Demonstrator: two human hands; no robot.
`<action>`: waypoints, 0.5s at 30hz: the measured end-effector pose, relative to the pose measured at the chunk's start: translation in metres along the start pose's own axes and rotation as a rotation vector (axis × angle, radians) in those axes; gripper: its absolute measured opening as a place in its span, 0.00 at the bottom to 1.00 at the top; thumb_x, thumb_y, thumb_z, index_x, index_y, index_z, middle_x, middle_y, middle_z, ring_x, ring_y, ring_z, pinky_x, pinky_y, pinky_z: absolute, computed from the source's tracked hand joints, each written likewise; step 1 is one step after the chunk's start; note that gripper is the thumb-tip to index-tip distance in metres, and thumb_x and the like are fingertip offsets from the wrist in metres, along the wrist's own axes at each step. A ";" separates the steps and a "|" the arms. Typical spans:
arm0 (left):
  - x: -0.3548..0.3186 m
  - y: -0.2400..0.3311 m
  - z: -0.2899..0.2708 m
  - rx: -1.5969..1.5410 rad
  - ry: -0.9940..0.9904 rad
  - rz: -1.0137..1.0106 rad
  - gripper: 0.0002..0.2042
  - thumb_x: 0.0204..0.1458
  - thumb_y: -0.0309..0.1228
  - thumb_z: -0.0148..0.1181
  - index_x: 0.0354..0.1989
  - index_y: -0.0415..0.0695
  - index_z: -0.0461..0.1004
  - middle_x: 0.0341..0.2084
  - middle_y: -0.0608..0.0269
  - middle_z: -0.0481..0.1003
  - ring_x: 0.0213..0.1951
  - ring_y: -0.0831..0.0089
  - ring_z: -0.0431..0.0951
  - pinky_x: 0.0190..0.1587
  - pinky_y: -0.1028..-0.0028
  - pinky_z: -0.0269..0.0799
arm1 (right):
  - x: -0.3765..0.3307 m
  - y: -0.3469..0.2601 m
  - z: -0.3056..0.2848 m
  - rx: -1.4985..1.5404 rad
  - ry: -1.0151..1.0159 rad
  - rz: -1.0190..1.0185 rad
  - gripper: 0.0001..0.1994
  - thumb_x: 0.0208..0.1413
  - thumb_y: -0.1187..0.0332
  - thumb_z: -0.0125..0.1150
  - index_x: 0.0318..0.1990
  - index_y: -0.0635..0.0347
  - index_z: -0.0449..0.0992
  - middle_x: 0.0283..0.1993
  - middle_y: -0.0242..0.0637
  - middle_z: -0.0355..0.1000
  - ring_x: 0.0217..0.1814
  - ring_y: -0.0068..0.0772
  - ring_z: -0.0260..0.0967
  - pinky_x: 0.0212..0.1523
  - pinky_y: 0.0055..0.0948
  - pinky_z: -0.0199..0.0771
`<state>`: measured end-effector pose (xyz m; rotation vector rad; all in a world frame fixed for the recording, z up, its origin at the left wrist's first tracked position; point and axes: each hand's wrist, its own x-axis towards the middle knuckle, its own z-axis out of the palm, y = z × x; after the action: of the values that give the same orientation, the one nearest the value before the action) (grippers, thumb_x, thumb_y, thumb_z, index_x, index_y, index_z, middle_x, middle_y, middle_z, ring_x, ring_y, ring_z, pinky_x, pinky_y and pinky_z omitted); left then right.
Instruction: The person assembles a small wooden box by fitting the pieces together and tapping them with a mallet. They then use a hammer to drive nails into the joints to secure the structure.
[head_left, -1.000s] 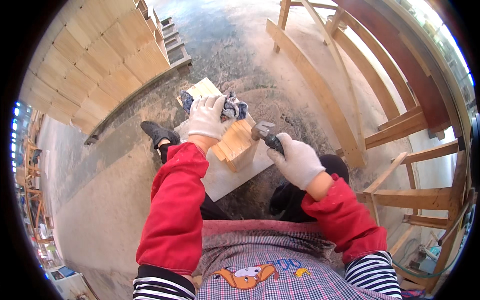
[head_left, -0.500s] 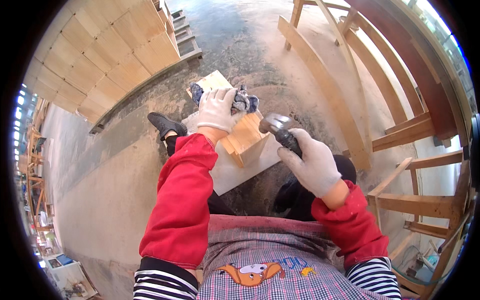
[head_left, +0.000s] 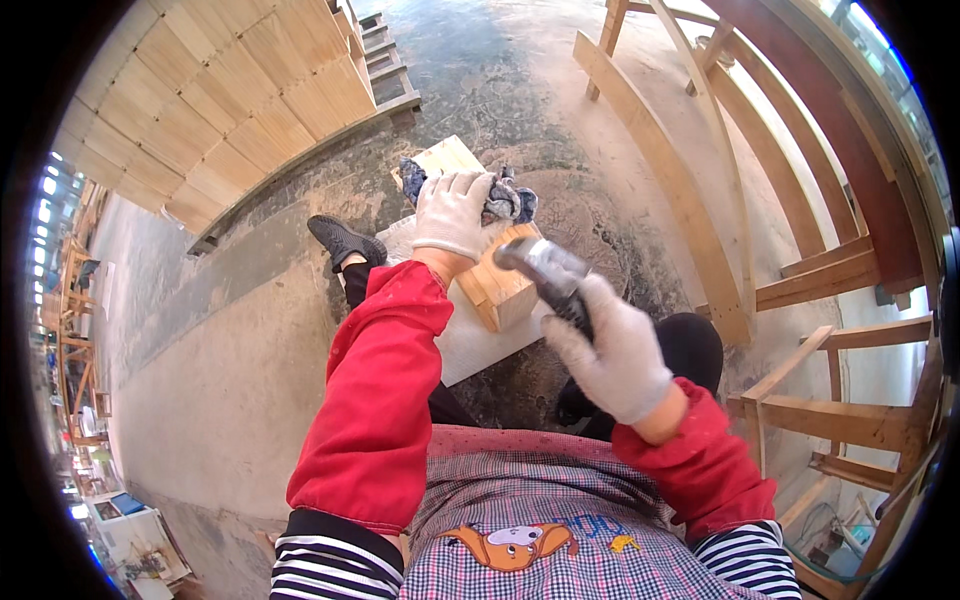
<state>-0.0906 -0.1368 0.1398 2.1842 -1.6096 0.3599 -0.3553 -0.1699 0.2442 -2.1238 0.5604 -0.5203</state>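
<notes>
My left hand (head_left: 452,215), in a white glove, is closed over a bunched blue-and-white patterned cloth (head_left: 510,202) on top of a pale wooden block or box (head_left: 500,292). The wood looks built of several layered boards. Gripped in my gloved right hand (head_left: 618,352) is a hammer (head_left: 548,268) with a metal head and dark handle. Its head hangs over the near right part of the wood; whether it touches cannot be told. Under the wood lies a white sheet or board (head_left: 480,348). The left palm hides part of the cloth.
A tall stack of pale wooden panels (head_left: 210,110) stands on a slatted pallet (head_left: 395,102) at the far left. To the right, long planks (head_left: 665,185) lean by a wooden frame (head_left: 840,415). My shoe (head_left: 345,240) is left of the work.
The hammer head has moved left and a little down, over the wood, with my right hand turning. The layered boards' near edges look more even. My left hand stays on the cloth.
</notes>
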 end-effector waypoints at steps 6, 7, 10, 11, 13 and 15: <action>0.002 0.000 -0.004 -0.024 0.014 0.011 0.31 0.44 0.45 0.70 0.56 0.44 0.73 0.51 0.54 0.74 0.56 0.53 0.71 0.63 0.56 0.61 | 0.018 0.016 0.003 -0.338 -0.262 0.024 0.14 0.61 0.57 0.59 0.44 0.59 0.70 0.34 0.50 0.77 0.38 0.57 0.76 0.37 0.50 0.75; 0.000 -0.001 -0.004 -0.016 0.013 0.008 0.30 0.44 0.44 0.70 0.56 0.44 0.73 0.51 0.54 0.74 0.56 0.53 0.71 0.62 0.56 0.61 | 0.018 0.013 0.001 -0.276 -0.201 -0.020 0.14 0.60 0.59 0.61 0.46 0.58 0.71 0.35 0.50 0.76 0.38 0.56 0.77 0.37 0.49 0.75; -0.001 -0.002 -0.001 -0.007 0.020 0.009 0.30 0.43 0.43 0.70 0.56 0.45 0.73 0.51 0.54 0.74 0.56 0.52 0.71 0.62 0.56 0.61 | 0.006 -0.004 -0.001 -0.077 -0.024 -0.065 0.15 0.59 0.62 0.62 0.49 0.58 0.71 0.35 0.51 0.76 0.39 0.57 0.77 0.37 0.47 0.76; 0.000 -0.002 0.000 -0.016 0.021 0.005 0.30 0.43 0.43 0.70 0.56 0.45 0.73 0.51 0.54 0.74 0.56 0.52 0.71 0.62 0.56 0.61 | 0.001 0.001 0.006 -0.021 -0.018 -0.043 0.16 0.59 0.65 0.63 0.52 0.58 0.71 0.35 0.52 0.75 0.39 0.58 0.76 0.37 0.46 0.75; 0.005 0.006 -0.001 -0.041 0.021 0.013 0.30 0.43 0.43 0.70 0.56 0.45 0.74 0.52 0.54 0.74 0.56 0.52 0.71 0.62 0.56 0.62 | -0.005 0.033 0.026 -0.136 -0.111 -0.035 0.17 0.60 0.61 0.61 0.53 0.58 0.71 0.34 0.52 0.76 0.37 0.59 0.76 0.36 0.48 0.76; 0.002 0.003 -0.001 -0.022 0.019 0.000 0.30 0.43 0.44 0.70 0.55 0.45 0.73 0.52 0.55 0.74 0.56 0.52 0.71 0.62 0.56 0.62 | 0.003 0.037 0.025 -0.287 -0.295 0.011 0.18 0.61 0.58 0.60 0.53 0.58 0.71 0.35 0.51 0.76 0.37 0.58 0.76 0.36 0.48 0.76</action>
<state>-0.0931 -0.1390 0.1426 2.1584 -1.5956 0.3602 -0.3464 -0.1757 0.2004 -2.4115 0.5000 -0.1183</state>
